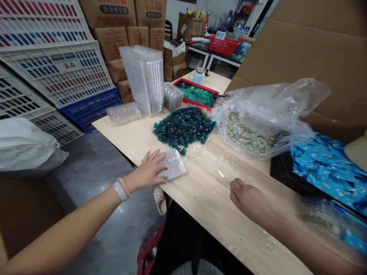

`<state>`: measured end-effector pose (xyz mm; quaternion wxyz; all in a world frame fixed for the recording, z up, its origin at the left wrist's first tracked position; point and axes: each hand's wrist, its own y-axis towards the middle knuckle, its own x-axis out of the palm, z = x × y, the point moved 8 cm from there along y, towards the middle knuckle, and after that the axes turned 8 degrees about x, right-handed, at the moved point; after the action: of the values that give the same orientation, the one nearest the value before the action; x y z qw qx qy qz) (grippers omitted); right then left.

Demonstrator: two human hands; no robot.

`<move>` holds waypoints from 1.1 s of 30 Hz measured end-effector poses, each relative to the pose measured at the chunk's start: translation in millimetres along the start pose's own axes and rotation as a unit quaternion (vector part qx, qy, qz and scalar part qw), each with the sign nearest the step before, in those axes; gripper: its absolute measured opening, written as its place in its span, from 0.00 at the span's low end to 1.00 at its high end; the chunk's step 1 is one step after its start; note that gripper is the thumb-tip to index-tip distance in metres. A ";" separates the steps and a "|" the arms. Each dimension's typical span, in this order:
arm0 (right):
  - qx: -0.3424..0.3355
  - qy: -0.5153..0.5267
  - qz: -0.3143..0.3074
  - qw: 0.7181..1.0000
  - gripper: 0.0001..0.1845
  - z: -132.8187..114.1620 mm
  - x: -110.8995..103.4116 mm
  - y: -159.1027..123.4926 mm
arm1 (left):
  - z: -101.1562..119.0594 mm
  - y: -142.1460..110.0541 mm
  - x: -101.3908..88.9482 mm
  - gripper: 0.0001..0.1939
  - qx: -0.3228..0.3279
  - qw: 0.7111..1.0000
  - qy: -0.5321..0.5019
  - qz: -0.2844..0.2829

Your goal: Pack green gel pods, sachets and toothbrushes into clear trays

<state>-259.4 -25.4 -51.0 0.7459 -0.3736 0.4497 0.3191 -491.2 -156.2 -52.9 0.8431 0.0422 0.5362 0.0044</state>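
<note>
left hand (pixel 146 172) has hold of a clear plastic tray (pixel 172 165) at the near edge of the bench (pixel 200 206), fingers spread over one end and thumb down by the corner, with a white band and a beaded bracelet (pixel 122 190) on the wrist. right hand (pixel 249 200) is a bit further along the bench, loosely curled with the knuckles up, and it's blurry, so i can't tell if it's pinching anything. there's a thin clear plastic sheet (pixel 226 168) on the wood between the hands.

just past the tray is a big pile of dark green packets (pixel 183 128), and behind that a red tray of teal packets (pixel 197 95) with a light blue mug (pixel 197 76) just beyond it. left of those there's a tall stack of clear trays (pixel 145 80), plus a shorter stack lying on its side (pixel 123 114). on the right, a clear bag (pixel 272 103) holds beige and green wrapped bits, next to a black bin of shiny blue packets (pixel 323 172). way back, someone else's hand (pixel 246 38) reaches near a red basket (pixel 223 46), and cardboard boxes (pixel 114 38) are piled along the wall.
</note>
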 end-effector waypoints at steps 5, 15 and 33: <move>0.046 0.060 -0.001 0.997 0.10 -15.9 13.5 27.7 | -16.8 4.5 24.3 0.17 -0.019 0.999 0.003 -0.026; -0.273 0.125 0.110 0.948 0.08 -156.1 -51.1 91.4 | 9.1 5.1 34.9 0.03 -0.016 0.996 0.083 -0.028; 0.021 0.116 -0.083 0.990 0.11 -66.6 26.8 -42.6 | 0.4 3.5 32.3 0.14 0.028 0.999 0.031 -0.013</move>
<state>-243.1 -99.9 -84.9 0.7202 -0.4283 0.5074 0.2009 -477.0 -151.1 -81.6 0.8246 0.0586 0.5624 -0.0205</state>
